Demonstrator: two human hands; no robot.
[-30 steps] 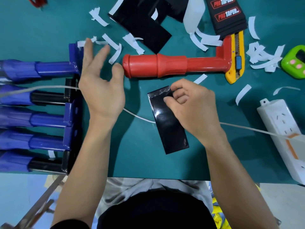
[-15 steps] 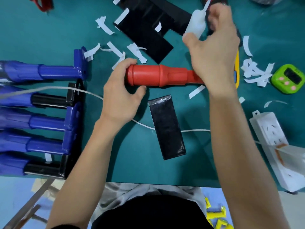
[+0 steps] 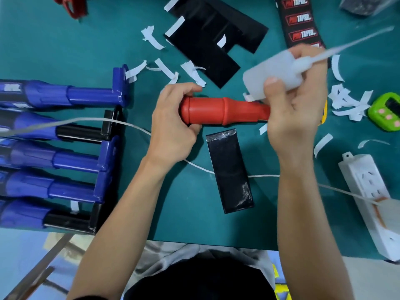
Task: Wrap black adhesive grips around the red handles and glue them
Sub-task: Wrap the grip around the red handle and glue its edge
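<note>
The red handle point(image 3: 223, 110) lies in the middle of the table point(image 3: 65, 40), pointing left to right. The left hand point(image 3: 173, 124) is curled around its fat left end and holds it. The right hand point(image 3: 296, 109) grips a white glue bottle point(image 3: 272, 72) just above the handle's thin right end. The bottle looks blurry, and its long tip points up and to the right, away from the handle.

The handle is bare red, with no black on it. One black grip strip point(image 3: 230, 172) lies flat on the table just on the near side of the handle, and no hand touches it. So I think this handle is only at the start. The glue must go on, and then the strip must be wrapped around and pressed down. More black sheets point(image 3: 216, 40) wait at the far side.
</note>
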